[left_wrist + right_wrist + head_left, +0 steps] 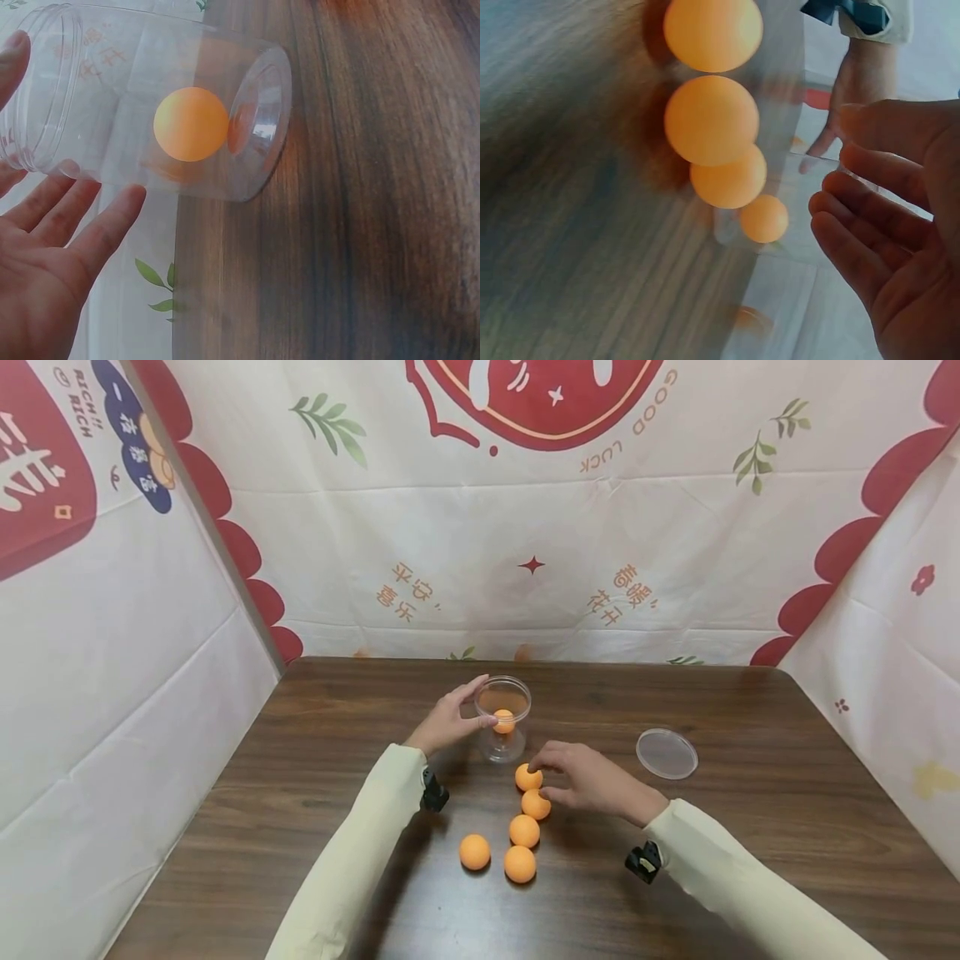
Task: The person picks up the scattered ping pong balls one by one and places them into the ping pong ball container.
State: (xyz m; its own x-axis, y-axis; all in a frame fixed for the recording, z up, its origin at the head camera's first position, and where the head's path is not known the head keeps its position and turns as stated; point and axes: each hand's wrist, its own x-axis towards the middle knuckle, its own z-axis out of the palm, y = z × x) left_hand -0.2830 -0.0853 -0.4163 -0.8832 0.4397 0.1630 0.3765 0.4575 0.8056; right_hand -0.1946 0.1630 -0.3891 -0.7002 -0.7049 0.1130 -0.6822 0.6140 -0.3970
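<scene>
A clear plastic jar (501, 750) stands open-topped on the table. My left hand (453, 717) holds it near the rim, thumb on the near side and fingers round the far side. Inside the jar is one orange ball (190, 124), which the left wrist view shows a little apart from the base. Over the top of a row of orange balls (524, 831) hovers my right hand (596, 778), its fingers loosely bent and holding nothing. In the right wrist view a gap separates those fingers (855, 251) from the balls.
A round clear lid (667, 753) lies on the brown wooden table (300, 827), right of the jar. One more orange ball (474, 852) sits left of the row's near end. Printed cloth (532, 527) hangs behind and at both sides.
</scene>
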